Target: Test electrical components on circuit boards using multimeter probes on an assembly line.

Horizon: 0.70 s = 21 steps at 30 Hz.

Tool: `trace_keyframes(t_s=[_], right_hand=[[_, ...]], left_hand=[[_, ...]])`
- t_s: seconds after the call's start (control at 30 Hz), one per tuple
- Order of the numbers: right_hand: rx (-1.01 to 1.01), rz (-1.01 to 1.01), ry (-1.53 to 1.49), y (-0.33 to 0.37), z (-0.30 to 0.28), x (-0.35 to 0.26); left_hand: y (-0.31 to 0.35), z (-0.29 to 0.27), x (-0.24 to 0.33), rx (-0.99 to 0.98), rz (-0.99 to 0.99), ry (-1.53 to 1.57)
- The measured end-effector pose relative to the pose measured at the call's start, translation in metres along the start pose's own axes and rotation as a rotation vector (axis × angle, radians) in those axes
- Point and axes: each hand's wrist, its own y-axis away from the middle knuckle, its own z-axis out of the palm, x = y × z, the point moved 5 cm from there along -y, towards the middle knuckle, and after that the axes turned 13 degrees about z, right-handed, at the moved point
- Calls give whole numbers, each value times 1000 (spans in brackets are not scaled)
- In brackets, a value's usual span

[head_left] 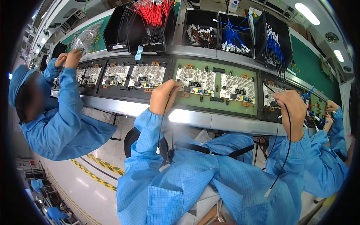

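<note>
— Fingers of the left hand (162, 96): together or apart?
— Together. Pinched on a first black cable (162, 123), right at the left edge of the green panel (193, 104), next to the left circuit board (196, 83) there. Couldn't tell if the cable's upper end was in the board; the hand covered it.
— Lower end?
— Hung free in front of the green panel, below the bench (232, 124) edge, white connector (158, 150) at the tip.
— Right hand (292, 108)?
— Right of the green panel, above a third circuit board (268, 98). Fingers clamped on a second black cable (288, 150). A short length stuck out ahead of the fingers over that board; the rest looped down past the wrist to a white tip (267, 194), in front of the sleeve. Contact with the board: couldn't tell.
— Also on the green panel?
— Right circuit board (239, 91), beside the left one, neither hand on it.
— Behind it?
— Black bins with blue wires (233, 37) straight back, red wires (152, 13) back and left.
— Other people?
— Two in blue. One co-worker (56, 120) was well left of the green panel, hands up near a clear bag (89, 36); another's hand (331, 106) was far right, near loose wires.
</note>
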Motion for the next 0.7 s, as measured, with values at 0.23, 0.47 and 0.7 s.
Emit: trace_keyframes(t_s=[0.23,0.47,0.7], right_hand=[[-57,4,-40,-11,9,-4],[-341,36,-233,-20,68,2],[-423,63,-179,-17,112,13]], left_hand=[[-2,1,3,-31,27,-34],[-2,6,5,-102,73,-134],[1,4,8,-66,96,-86]])
